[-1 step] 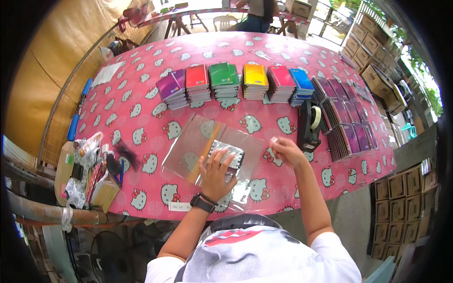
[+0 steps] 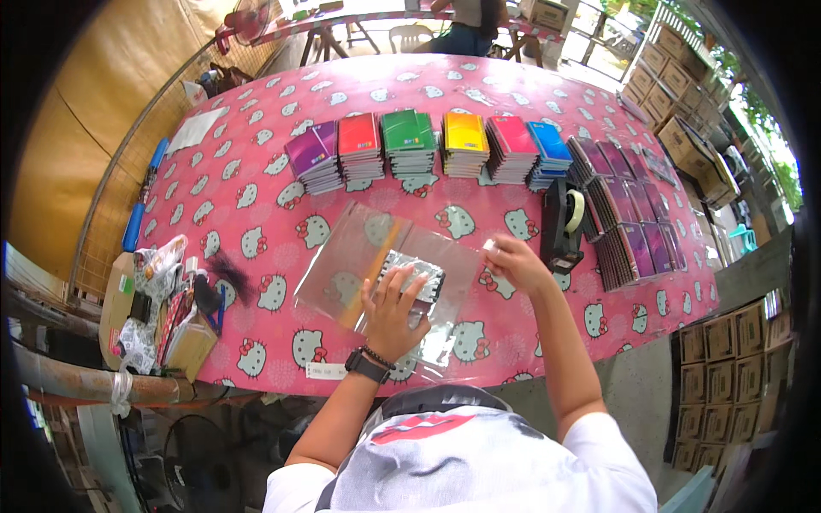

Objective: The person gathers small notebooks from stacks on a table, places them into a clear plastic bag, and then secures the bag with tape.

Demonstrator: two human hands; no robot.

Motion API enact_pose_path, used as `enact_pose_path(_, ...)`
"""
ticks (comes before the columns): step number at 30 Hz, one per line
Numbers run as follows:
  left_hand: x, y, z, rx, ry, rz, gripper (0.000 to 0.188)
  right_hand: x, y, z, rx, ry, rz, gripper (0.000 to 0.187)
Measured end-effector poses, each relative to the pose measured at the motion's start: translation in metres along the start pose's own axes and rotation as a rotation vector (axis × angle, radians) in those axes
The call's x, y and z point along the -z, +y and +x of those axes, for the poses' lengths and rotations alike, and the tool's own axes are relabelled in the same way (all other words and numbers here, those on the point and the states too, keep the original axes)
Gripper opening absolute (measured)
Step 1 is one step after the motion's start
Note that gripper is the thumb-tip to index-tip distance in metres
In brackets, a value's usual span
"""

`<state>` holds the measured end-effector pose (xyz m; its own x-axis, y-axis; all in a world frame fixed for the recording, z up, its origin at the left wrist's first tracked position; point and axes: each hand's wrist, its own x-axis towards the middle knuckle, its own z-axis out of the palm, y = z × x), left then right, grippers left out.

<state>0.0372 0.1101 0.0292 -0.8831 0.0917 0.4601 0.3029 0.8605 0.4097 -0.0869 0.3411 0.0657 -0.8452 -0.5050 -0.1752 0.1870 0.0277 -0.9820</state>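
My left hand (image 2: 395, 312) lies with fingers spread on a small spiral-bound notebook (image 2: 430, 279) with a shiny silvery surface. That notebook rests with a clear plastic sheet or bag (image 2: 342, 256) that has an orange-tan strip (image 2: 376, 272); whether it lies inside or under the plastic I cannot tell. My right hand (image 2: 518, 263) pinches a small white piece (image 2: 489, 245) between thumb and fingertips, just beyond the plastic's right edge. To the right of that hand stands a black tape dispenser (image 2: 560, 235) with a roll of tape (image 2: 574, 212).
Stacks of purple (image 2: 313, 154), red (image 2: 359, 141), green (image 2: 409, 137), yellow (image 2: 465, 141), pink (image 2: 513, 145) and blue notebooks (image 2: 548, 150) line the far side. Dark purple notebooks (image 2: 629, 244) are piled at right. Mixed supplies (image 2: 171, 316) sit at the left edge. A person (image 2: 466, 30) is beyond the table.
My right hand, with the white piece, has shifted slightly left and away from me. My left hand stays in place.
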Motion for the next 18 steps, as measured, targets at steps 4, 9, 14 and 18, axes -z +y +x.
enact_pose_path(4,0.007,0.001,0.002,0.022,-0.017,-0.033,0.074,-0.052,-0.061,0.051,0.242,-0.411,-0.448,0.03)
enact_pose_path(9,0.013,0.006,0.005,0.073,-0.107,-0.004,0.072,-0.071,-0.046,0.101,0.291,-0.542,-1.185,0.048)
enact_pose_path(14,0.045,0.013,0.043,0.018,-0.252,0.137,0.076,-0.077,-0.045,0.108,0.165,-0.574,-1.142,0.045)
enact_pose_path(18,0.038,0.01,0.049,-0.032,-0.336,0.172,0.076,-0.065,-0.058,0.11,0.251,-0.637,-1.157,0.039)
